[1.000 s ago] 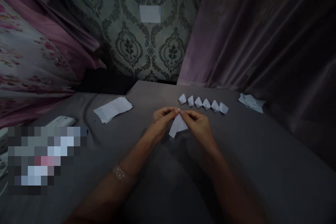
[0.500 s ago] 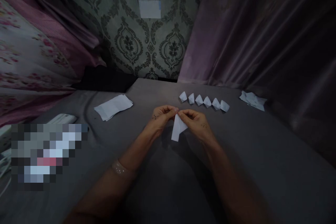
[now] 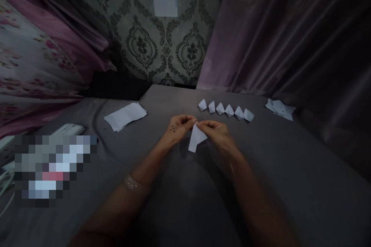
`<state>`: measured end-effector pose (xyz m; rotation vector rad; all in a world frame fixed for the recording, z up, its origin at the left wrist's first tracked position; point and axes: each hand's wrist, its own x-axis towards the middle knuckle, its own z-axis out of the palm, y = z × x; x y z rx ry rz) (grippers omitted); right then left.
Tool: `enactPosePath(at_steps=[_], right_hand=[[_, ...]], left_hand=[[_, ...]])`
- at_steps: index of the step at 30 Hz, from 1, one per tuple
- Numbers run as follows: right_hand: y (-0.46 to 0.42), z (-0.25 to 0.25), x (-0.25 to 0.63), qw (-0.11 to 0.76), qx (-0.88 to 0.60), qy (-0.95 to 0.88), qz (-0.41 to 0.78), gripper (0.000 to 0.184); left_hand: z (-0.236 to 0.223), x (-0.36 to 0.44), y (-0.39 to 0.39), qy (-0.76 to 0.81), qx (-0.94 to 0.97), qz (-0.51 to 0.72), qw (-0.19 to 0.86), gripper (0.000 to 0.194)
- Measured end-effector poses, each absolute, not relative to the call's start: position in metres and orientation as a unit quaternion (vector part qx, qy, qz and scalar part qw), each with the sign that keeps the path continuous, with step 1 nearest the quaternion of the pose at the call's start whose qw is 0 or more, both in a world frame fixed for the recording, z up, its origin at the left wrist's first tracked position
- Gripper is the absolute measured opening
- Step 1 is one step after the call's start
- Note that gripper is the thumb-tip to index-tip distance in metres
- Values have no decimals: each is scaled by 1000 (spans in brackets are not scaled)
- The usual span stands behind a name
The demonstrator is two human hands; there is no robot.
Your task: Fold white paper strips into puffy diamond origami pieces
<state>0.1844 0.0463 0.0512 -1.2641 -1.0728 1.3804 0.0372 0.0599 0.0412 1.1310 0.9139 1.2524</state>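
A folded piece of white paper [image 3: 197,139] hangs between my hands, with a slanted flap to the right and a narrow strip pointing down. My left hand [image 3: 180,126] pinches its top corner from the left, fingers curled. From the right, my right hand [image 3: 216,130] grips the same upper edge between thumb and fingers. Both sets of fingertips nearly meet at the paper's peak. Beyond my right hand, several small folded paper shapes [image 3: 229,110] stand in a slanting row.
A stack of white paper sheets [image 3: 126,117] lies on the left of the grey cloth surface [image 3: 174,200]. Loose paper pieces [image 3: 280,109] lie at the far right. A black cloth [image 3: 116,87] sits at the back left, and a white device [image 3: 68,130] is near a blurred-out patch.
The paper has turned slightly between my fingers, and its flap shows wider. My hands keep nearly the same place and grip; the view has tilted a little.
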Motion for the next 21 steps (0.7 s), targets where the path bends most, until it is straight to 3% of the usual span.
enactPosePath(at_steps=[14,17,21], right_hand=[[46,56,189,459,-512,-424,589,16],[47,60,197,453,-504,-396,620,11],[48,63,207,427,-474,-415,649,9]], left_hand=[[45,38,56,402,509,519,557,21],[48,33,56,407,596,521,456,17],[54,23,53,327,761,488,274,31]])
